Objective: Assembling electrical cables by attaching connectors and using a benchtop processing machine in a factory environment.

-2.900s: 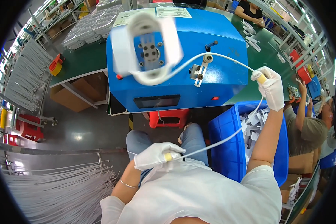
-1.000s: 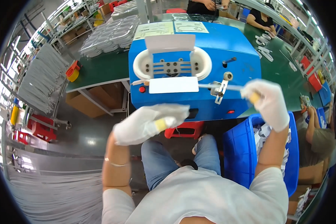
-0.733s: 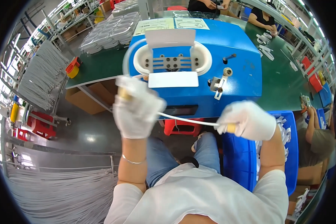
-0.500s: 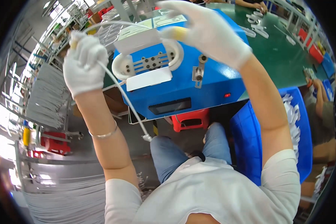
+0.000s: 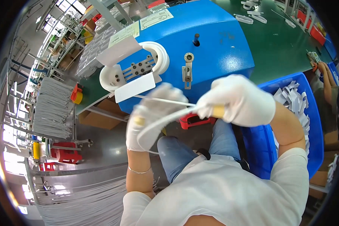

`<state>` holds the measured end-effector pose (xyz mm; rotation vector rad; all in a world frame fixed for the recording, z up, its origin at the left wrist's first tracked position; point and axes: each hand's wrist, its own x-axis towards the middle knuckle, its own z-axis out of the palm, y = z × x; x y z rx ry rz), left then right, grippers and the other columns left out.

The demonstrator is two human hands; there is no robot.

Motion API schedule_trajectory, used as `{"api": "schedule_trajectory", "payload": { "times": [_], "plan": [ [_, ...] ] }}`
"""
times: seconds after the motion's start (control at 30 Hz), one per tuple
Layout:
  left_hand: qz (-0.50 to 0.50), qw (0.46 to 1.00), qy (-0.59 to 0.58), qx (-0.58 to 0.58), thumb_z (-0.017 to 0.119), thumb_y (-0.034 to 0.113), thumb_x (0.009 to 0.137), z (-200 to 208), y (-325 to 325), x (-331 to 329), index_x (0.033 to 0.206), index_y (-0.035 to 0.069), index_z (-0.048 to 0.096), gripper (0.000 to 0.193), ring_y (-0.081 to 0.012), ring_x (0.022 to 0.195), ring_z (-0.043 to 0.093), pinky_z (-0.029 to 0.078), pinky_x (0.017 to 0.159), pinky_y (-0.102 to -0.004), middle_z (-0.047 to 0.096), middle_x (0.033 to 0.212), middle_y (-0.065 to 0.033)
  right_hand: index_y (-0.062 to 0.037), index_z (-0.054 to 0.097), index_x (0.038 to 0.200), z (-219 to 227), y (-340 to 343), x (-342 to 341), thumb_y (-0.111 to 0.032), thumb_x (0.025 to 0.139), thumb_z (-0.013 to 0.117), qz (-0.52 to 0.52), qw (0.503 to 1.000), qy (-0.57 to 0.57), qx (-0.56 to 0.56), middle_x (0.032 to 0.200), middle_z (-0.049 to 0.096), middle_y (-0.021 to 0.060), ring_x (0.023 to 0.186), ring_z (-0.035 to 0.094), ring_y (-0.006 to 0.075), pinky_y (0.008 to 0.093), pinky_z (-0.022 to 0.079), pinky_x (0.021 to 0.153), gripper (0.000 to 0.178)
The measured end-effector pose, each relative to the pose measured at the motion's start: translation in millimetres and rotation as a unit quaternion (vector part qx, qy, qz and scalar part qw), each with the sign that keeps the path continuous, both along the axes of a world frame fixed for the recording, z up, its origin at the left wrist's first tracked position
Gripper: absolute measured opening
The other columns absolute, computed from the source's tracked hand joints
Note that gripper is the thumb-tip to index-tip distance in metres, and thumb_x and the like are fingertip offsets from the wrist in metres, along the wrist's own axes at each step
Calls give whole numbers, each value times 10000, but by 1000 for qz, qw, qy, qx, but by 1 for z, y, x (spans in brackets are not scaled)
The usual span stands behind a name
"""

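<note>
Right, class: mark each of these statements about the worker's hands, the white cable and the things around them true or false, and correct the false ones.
1. Both hands wear white gloves. True: left hand, right hand.
2. The hands hold a black cable. False: the cable is white.
3. The machine ahead is blue. True.
4. The bin at the person's right is red. False: it is blue.
5. The small stool under the machine is green. False: it is red.
</note>
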<state>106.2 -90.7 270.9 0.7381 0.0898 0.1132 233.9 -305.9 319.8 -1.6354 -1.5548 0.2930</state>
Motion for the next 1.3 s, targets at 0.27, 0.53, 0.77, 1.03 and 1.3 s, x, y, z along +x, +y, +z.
{"api": "schedule_trajectory", "payload": {
  "times": [0.27, 0.53, 0.77, 1.03, 1.3],
  "plan": [
    [23, 961, -256, -105, 315, 212, 1007, 76, 127, -9, 991, 28, 520, 276, -68, 413, 284, 264, 388, -237, 310, 555, 32, -22, 654, 983, 40, 71, 40, -24, 843, 585, -143, 938, -178, 260, 953, 662, 105, 849, 626, 213, 266, 484, 749, 156],
    [4, 993, -103, -62, 303, 144, 1002, 163, 155, 53, 1225, -161, 412, 393, -67, 404, 264, 242, 377, -210, 344, 534, 35, -89, 677, 977, 62, 139, 66, -274, 922, 536, -145, 986, -82, -28, 845, 638, 62, 667, 578, 132, 225, 474, 613, 240],
    [-18, 990, -89, -104, 331, 72, 954, 123, 177, 51, 1227, -165, 403, 369, -69, 409, 288, 258, 390, -218, 369, 535, 27, -35, 666, 957, 39, 103, 81, -257, 922, 523, -184, 972, 63, 128, 819, 620, 22, 629, 498, 85, 218, 437, 612, 266],
    [-5, 960, -188, -207, 320, 179, 986, 35, 133, -33, 1172, -71, 495, 357, -89, 387, 275, 266, 392, -258, 297, 489, 28, 38, 630, 854, -3, 12, -36, -177, 899, 546, -267, 912, 265, 165, 709, 569, 50, 606, 500, 97, 231, 403, 588, 235],
    [30, 956, -207, -206, 337, 243, 1016, -2, 64, -47, 977, -1, 536, 318, -77, 344, 299, 269, 326, -226, 342, 496, 37, 41, 626, 883, -34, 7, -62, -187, 916, 550, -275, 915, 289, 56, 737, 590, 71, 614, 535, 116, 230, 429, 603, 243]
  ]
}}
